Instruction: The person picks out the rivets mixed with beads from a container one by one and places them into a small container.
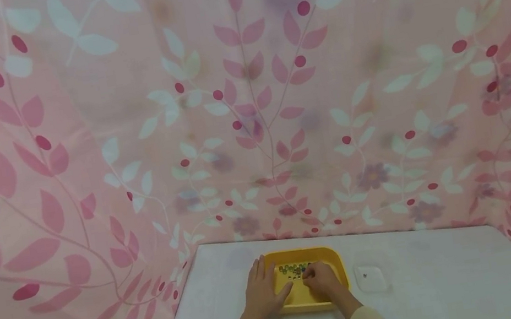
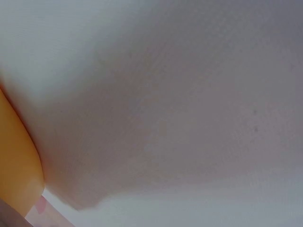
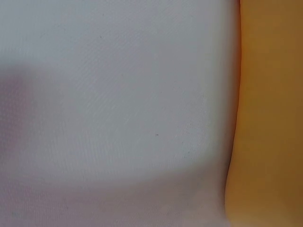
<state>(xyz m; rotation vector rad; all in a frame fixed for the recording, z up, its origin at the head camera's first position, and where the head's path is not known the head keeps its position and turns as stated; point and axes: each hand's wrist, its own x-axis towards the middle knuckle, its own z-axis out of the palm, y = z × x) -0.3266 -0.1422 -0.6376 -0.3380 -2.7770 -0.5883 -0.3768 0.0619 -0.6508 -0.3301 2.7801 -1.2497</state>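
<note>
- Yellow tray (image 1: 301, 295): on the white table (image 1: 434, 276), between the two forearms; open side up, lying flat. Long axis appears to run left to right across the head view; one long side faces the person.
- Marbles (image 1: 287, 269): small, glassy, several greenish; inside the tray, toward its far side. Round, so no pointing direction; the group forms a loose band running roughly left to right.
- Left hand (image 1: 260, 291): at the tray's left rim, fingers straight and pointing away from the person, thumb apart and angled over the tray.
- Right hand (image 1: 322, 280): over the tray's right half, fingers curled, tips beside the marbles. Cannot tell whether a marble is between them.
- Clear square dish (image 1: 375, 281): right of the tray, just apart; one tiny dark item (image 1: 365, 276) in it.
- Both wrist views: tray's outer wall at the edge.
</note>
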